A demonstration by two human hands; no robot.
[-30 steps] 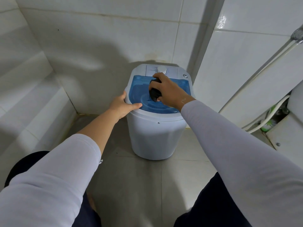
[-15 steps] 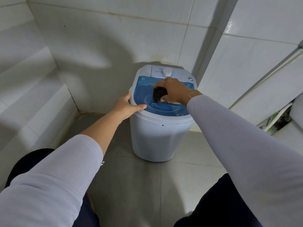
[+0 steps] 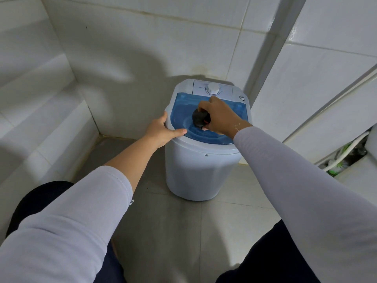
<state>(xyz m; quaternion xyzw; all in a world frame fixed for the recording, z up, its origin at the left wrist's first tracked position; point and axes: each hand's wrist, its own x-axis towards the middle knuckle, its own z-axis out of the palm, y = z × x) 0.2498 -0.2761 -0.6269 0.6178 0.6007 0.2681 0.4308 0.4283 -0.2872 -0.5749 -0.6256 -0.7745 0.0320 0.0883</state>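
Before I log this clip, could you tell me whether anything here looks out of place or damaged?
Only a yellowish stain on the wall tile just behind the washer. The washer stands upright, its blue lid shut; the left hand grips its rim, the right hand holds a dark object on the lid.

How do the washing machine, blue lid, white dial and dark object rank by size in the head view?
1. washing machine
2. blue lid
3. dark object and white dial: near alike, the object partly hidden.
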